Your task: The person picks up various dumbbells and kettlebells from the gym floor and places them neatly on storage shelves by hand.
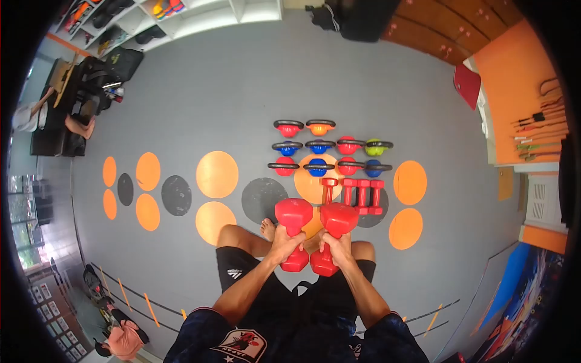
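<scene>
My left hand (pixel 286 243) is wrapped round the handle of a red dumbbell (pixel 294 216), held in front of my body. A second red dumbbell (pixel 339 218) sits in the grip of my right hand (pixel 336 245). Both dumbbells point away from me, side by side and close together. On the floor beyond them lie several smaller red dumbbells (pixel 362 196) in a row. Past those stand rows of kettlebells, among them a blue kettlebell (pixel 319 167), an orange kettlebell (pixel 320 127) and a lime-green kettlebell (pixel 377 146).
The grey floor (pixel 200 103) carries orange circles (pixel 217 175) and dark circles (pixel 177 195). White shelves (pixel 200 21) with gear line the far left. A person (pixel 124 336) is at the lower left, and another person's limbs (pixel 82 126) show at the left. Sticks (pixel 541 124) hang on the orange right wall.
</scene>
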A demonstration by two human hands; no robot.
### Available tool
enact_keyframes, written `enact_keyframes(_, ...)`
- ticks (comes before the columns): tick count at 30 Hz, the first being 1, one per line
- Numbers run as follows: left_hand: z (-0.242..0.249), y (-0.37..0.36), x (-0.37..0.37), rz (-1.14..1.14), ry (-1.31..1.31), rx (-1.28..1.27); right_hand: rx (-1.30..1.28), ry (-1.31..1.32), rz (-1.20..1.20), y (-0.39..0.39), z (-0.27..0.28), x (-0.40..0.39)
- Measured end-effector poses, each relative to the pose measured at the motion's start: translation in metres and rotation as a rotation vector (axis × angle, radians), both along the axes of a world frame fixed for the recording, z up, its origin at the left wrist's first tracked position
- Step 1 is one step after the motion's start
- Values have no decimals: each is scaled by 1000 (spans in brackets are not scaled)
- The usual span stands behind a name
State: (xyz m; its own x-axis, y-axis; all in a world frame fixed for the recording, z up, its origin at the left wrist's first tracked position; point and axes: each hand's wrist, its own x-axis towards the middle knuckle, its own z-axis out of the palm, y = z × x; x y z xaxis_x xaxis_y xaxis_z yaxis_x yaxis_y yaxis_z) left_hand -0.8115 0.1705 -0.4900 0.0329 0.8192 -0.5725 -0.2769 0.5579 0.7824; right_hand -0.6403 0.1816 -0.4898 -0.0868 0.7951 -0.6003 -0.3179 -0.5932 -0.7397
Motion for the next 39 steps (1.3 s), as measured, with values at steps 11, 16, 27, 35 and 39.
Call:
enact_keyframes(11, 269, -37, -69, 186, 245, 239, 342, -79, 281, 4, 271, -84)
enact_keyframes(16, 344, -51, -115, 307, 394, 562, 810, -250, 309, -4, 339, -133)
enact_keyframes(27, 435, -63, -192, 486, 650, 949, 1275, -342, 188, -13, 418, -228)
enact_keyframes(35, 452, -22, -256, 486, 664, 1069, 1332, -267, 392, 36, 429, -273)
enact_keyframes(39, 435, 16, -306, 358, 598, 1060, 1294, -181, 449, 82, 412, -305)
